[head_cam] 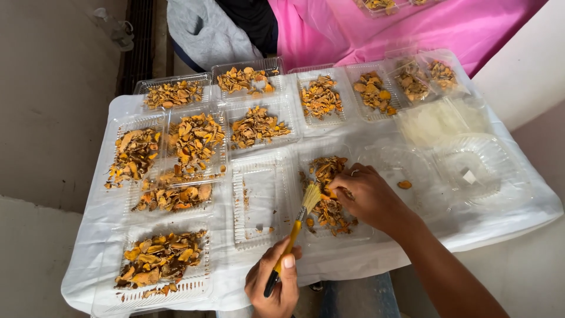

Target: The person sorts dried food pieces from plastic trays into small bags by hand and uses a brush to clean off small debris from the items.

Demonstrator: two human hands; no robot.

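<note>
Lying between both hands: yellow-handled brush (pixel 297 221) beside orange dried slices (pixel 327 203).

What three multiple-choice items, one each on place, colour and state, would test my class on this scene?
1. Where do the brush bristles point?
A. at the tray under the right hand
B. at the pink cloth
C. at the floor

2. What colour is the brush handle?
A. green
B. yellow
C. white

3. What is in the tray left of the brush?
A. a full heap
B. water
C. a few crumbs

Answers:
1 A, the bristles meet the pieces by the right hand.
2 B, yellow shows above the left hand.
3 C, only specks lie in it.
</note>
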